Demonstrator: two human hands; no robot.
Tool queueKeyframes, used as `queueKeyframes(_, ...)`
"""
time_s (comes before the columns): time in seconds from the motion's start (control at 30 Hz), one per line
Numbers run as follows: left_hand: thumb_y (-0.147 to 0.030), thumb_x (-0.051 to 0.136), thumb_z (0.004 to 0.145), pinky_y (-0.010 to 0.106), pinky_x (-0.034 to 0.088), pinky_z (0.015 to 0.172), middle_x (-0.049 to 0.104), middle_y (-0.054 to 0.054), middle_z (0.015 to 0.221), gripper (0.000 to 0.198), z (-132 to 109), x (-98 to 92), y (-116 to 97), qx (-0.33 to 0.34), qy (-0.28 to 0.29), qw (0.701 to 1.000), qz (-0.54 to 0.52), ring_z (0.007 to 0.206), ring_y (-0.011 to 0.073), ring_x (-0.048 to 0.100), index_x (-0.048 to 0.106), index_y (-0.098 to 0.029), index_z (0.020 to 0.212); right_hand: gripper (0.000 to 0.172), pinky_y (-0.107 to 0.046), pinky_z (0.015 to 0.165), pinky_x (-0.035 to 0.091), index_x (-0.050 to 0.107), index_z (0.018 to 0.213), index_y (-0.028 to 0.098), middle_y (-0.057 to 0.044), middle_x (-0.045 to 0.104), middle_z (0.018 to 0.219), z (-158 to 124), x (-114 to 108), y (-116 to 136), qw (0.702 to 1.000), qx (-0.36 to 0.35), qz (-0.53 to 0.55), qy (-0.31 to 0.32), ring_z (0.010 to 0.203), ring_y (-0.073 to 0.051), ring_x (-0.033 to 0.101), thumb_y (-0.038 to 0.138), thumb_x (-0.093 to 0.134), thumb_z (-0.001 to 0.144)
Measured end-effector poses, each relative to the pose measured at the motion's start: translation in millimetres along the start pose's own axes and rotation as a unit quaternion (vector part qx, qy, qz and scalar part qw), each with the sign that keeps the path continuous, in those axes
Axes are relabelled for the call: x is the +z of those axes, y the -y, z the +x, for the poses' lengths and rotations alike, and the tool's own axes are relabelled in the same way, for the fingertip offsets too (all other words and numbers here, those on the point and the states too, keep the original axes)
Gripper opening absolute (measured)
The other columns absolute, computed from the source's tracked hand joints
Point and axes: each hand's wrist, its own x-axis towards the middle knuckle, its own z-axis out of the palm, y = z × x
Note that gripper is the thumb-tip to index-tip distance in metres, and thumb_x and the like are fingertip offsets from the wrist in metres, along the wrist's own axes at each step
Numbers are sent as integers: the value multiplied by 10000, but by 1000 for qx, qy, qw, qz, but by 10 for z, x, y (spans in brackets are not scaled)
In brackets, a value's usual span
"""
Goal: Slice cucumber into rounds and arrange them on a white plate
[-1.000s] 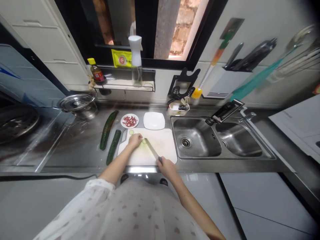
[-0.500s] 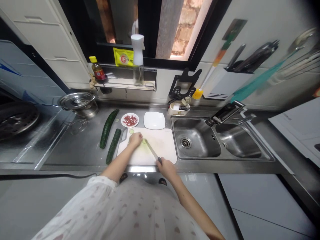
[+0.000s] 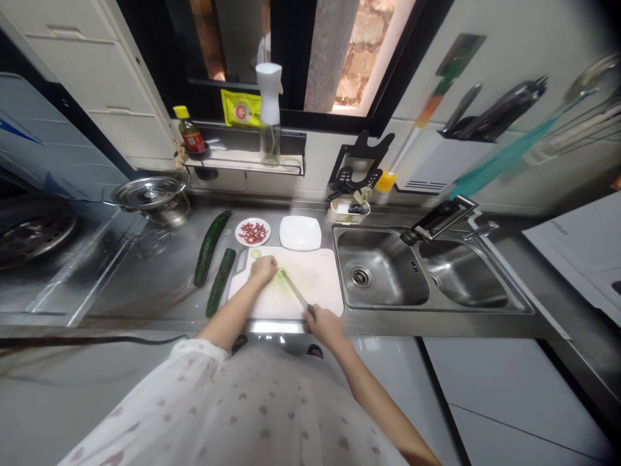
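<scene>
On the white cutting board (image 3: 320,285), my right hand (image 3: 326,325) grips the dark handle of a kitchen knife (image 3: 295,290). The blade points up and left, its tip at a thin cucumber slice (image 3: 280,273). My left hand (image 3: 263,269) is closed over the board just left of that slice; whatever lies under its fingers is hidden. Another cucumber slice (image 3: 256,254) lies flat near the board's upper left corner. Left of the board are a cut cucumber (image 3: 221,283) and a longer cucumber (image 3: 212,249).
Behind the board stand a small plate of chopped red pieces (image 3: 253,232) and a white dish (image 3: 299,233). A double sink (image 3: 383,266) with a black faucet (image 3: 436,220) is at the right. A lidded steel pot (image 3: 158,197) stands back left, below a shelf (image 3: 242,164) holding bottles.
The view has shifted very slightly. Both hands, the knife and the cucumber slices keep nearly the same places.
</scene>
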Motion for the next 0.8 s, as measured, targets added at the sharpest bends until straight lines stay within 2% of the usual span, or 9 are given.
queueKeyframes(0.3, -268, 639, 744, 265, 436, 790, 714, 48, 997, 168, 41, 4, 11, -1, 8, 1000, -6, 959, 203, 635, 687, -240, 902, 362, -300, 745, 431, 592, 1130, 174, -138, 689, 1044, -27, -68, 25, 999, 9, -17, 35, 982, -240, 648, 394, 354, 968)
queueKeyframes(0.8, -264, 634, 760, 250, 439, 803, 708, 43, 1021, 169, 82, 20, 12, -12, 16, 1000, 4, 972, 190, 635, 682, -238, 920, 350, -296, 763, 438, 598, 1111, 173, -137, 689, 1021, 94, -10, 32, 1000, -2, -10, 26, 966, -224, 653, 379, 358, 960)
